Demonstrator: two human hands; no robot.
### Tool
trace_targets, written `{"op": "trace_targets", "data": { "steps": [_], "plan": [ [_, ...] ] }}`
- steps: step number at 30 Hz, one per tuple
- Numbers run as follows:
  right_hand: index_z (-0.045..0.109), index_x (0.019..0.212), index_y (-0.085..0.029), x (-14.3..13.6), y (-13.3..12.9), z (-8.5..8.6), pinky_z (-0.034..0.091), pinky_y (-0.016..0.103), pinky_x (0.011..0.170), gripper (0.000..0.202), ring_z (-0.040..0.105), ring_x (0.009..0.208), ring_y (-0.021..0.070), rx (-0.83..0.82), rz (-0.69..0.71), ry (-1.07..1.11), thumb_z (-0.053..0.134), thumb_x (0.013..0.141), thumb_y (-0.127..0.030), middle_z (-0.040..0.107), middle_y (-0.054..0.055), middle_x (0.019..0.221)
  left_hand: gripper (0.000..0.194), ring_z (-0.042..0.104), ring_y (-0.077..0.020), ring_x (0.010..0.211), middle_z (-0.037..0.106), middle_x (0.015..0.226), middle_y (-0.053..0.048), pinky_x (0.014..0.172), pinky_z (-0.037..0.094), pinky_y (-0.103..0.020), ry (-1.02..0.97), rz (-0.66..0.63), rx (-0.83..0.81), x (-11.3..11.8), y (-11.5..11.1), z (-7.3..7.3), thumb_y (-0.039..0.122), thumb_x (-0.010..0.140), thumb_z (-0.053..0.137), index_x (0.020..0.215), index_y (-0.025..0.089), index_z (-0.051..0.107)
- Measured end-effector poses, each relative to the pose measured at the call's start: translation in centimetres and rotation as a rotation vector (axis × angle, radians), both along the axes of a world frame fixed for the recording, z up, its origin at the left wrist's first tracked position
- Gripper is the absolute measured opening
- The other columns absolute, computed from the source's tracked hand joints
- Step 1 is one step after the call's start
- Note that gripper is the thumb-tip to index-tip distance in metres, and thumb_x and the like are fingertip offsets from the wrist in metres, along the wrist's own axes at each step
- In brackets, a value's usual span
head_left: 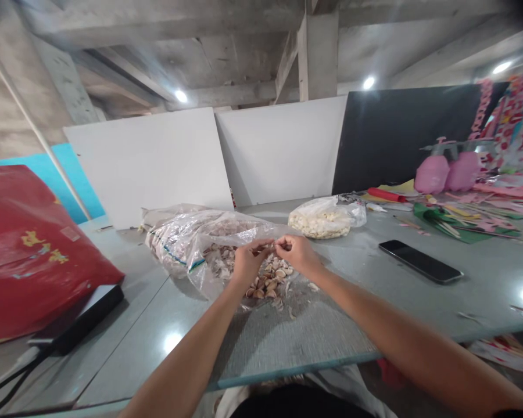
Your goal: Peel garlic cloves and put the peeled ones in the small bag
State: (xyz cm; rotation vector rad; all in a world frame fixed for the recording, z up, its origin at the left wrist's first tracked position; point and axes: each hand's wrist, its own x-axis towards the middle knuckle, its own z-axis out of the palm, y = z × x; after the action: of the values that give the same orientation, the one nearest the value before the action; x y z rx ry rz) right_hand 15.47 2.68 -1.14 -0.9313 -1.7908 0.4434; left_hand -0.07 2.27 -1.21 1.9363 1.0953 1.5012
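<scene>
- Red bag (pixel 47 249) on the counter (pixel 143 278), a black box (pixel 85 319) against its near side.
- Large clear bag (pixel 178 232) lying on its side, mouth toward the person.
- Left hand (pixel 248 264): thumb and finger pinched together — anything between them is too small to tell.
- Garlic cloves (pixel 268 284) piled at the bag's mouth, below the hands.
- Right hand (pixel 297 251): also pinched, fingertips meeting the left's — contents unclear.
- Bag of pale cloves (pixel 320 220) behind.
- Phone (pixel 421 261) lying flat.
- Pink spray bottles (pixel 433 174) farther back.
</scene>
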Motion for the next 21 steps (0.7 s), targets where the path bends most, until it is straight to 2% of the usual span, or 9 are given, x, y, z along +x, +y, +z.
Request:
{"op": "trace_targets", "data": {
  "steps": [5, 9, 16, 21],
  "plan": [
    [0.058, 0.068, -0.015, -0.14, -0.56, 0.52, 0.036, 0.019, 0.052, 0.011, 0.049, 0.054, 0.0096, 0.027, -0.077, -0.036, 0.050, 0.068, -0.023, 0.058, -0.001, 0.058, 0.027, 0.062, -0.0144, 0.064, 0.071, 0.079, -0.004, 0.063, 0.049, -0.025, -0.032, -0.041, -0.024, 0.17, 0.20, -0.22, 0.027, 0.070, 0.062, 0.095, 0.018, 0.069],
    [0.054, 0.065, -0.016, -0.14, -0.97, 0.82, 0.034, 0.018, 0.051, 0.009, 0.046, 0.053, 0.0086, 0.040, -0.079, -0.020, 0.049, 0.067, -0.023, 0.054, -0.002, 0.056, 0.030, 0.062, -0.0140, 0.066, 0.070, 0.082, -0.005, 0.063, 0.051, -0.026, -0.209, -0.160, -0.102, 0.64, 0.28, -0.30, 0.032, 0.069, 0.064, 0.093, 0.015, 0.068],
    [0.049, 0.065, -0.018, 0.11, -0.71, 0.64, 0.035, 0.018, 0.052, 0.007, 0.047, 0.054, 0.0091, 0.046, -0.035, 0.045, 0.048, 0.070, -0.023, 0.051, -0.003, 0.057, 0.043, 0.062, -0.0106, 0.062, 0.069, 0.089, -0.005, 0.061, 0.053, -0.026, -0.473, -0.254, -0.261, 0.60, 0.02, 0.30, 0.037, 0.064, 0.069, 0.100, 0.014, 0.061],
    [0.052, 0.070, -0.017, 0.16, -0.78, 0.64, 0.039, 0.020, 0.055, 0.016, 0.052, 0.057, 0.0105, 0.048, 0.026, 0.051, 0.046, 0.077, -0.031, 0.053, -0.002, 0.058, 0.044, 0.061, -0.0096, 0.063, 0.068, 0.093, -0.006, 0.061, 0.053, -0.025, -0.511, -0.288, -0.296, 0.45, -0.21, 0.55, 0.034, 0.063, 0.071, 0.101, 0.015, 0.060]
  ]
}}
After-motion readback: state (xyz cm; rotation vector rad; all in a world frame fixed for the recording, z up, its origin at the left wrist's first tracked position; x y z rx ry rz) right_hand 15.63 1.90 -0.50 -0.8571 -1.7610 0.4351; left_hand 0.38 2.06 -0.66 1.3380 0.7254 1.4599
